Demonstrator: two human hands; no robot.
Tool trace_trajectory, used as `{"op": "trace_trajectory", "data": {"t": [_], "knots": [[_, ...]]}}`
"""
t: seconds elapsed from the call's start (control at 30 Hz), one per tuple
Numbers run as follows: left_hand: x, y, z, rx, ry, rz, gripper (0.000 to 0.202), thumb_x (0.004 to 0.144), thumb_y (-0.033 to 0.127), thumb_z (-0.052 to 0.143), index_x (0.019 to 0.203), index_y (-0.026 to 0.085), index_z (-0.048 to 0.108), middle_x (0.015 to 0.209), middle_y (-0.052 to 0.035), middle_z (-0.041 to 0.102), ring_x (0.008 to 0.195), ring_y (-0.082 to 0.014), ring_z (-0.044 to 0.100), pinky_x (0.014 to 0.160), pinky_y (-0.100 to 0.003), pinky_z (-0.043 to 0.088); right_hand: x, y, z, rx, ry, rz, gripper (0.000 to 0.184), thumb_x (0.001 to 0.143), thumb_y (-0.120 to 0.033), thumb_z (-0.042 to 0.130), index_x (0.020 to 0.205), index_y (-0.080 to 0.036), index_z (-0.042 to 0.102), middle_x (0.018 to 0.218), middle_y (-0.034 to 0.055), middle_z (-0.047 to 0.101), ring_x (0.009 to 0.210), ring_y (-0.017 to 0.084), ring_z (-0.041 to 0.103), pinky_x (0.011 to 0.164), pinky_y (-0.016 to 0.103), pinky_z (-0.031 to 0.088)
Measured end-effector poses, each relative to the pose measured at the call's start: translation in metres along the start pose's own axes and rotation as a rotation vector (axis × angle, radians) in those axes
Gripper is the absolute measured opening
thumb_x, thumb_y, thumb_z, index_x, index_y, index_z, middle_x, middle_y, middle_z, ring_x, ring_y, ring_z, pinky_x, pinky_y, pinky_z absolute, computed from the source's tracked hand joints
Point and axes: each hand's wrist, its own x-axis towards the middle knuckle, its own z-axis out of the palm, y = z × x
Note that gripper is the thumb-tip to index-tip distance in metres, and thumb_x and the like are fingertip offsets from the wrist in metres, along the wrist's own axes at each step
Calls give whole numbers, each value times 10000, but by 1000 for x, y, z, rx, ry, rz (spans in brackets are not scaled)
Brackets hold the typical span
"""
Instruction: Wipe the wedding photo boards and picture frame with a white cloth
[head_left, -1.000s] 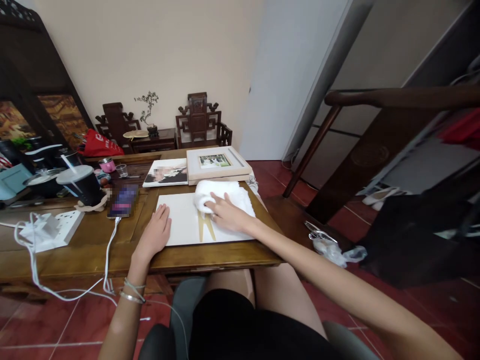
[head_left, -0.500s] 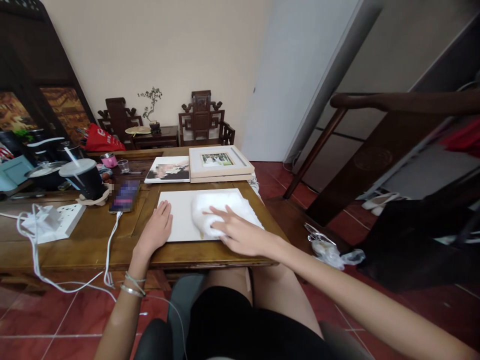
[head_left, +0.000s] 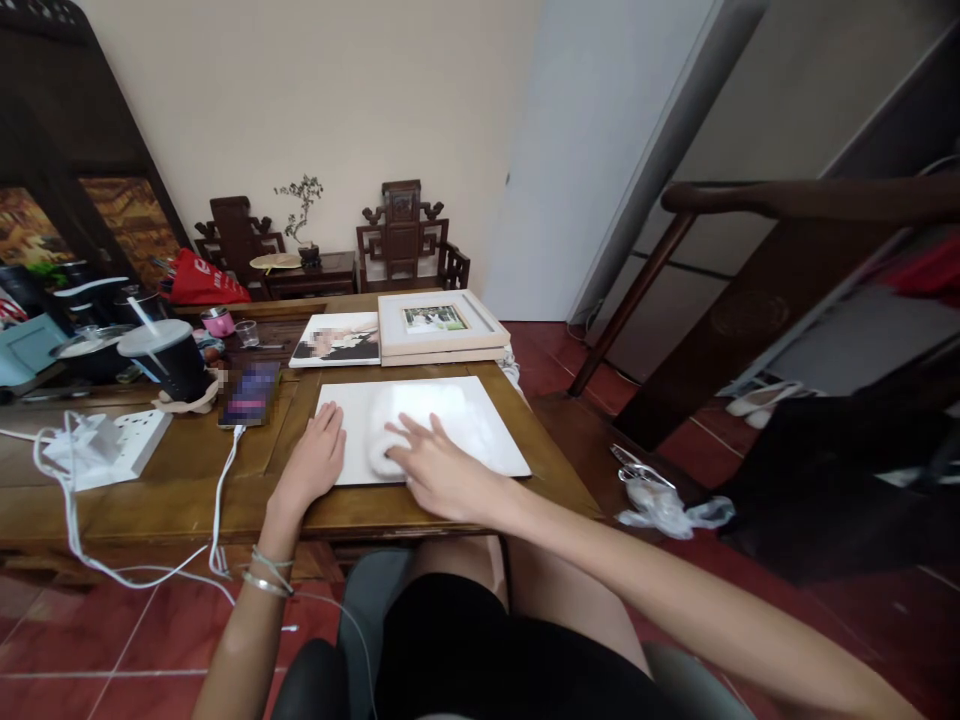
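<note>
A flat white board [head_left: 499,448] lies near the front edge of the wooden table. My left hand [head_left: 319,450] rests flat on the board's left edge, fingers stretched out and holding nothing. My right hand [head_left: 439,465] presses on a soft white cloth [head_left: 381,440] over the board's middle, with some fingers spread and others bent into it. The cloth is blurred by motion and blends into the board, so its outline is hard to make out.
Behind the board are a picture print [head_left: 337,342] and a stack of pale frames [head_left: 442,350]. To the left stand a phone [head_left: 249,395] on a cable, a dark cup with a straw [head_left: 169,365] and a power strip [head_left: 139,445]. A plastic bag [head_left: 664,510] lies at right.
My right hand has slid left and slightly towards me across the board, taking the white cloth along. The board's right part now shows bare. My left hand stays in place.
</note>
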Motion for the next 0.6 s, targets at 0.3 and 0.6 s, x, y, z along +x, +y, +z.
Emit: {"op": "trace_trajectory", "data": {"t": [0.3, 0.6], "knots": [[-1, 3, -3, -1, -31, -23, 512, 954, 293, 244, 1388, 51, 369, 1502, -204, 321, 1422, -250, 248, 1148, -474, 228, -23, -19, -15, 90, -75, -118, 355, 766, -48, 464, 1098, -105, 577, 1372, 243, 461, 1363, 366, 300, 1044, 638, 267], [0, 3, -5, -35, -41, -34, 540, 943, 311, 251, 1387, 32, 383, 1499, -209, 320, 1416, -261, 260, 1150, -474, 225, 79, 36, -2, -93, -13, 58, 409, 855, -93, 416, 1260, -90, 477, 1293, 235, 509, 1318, 345, 357, 1028, 646, 255]]}}
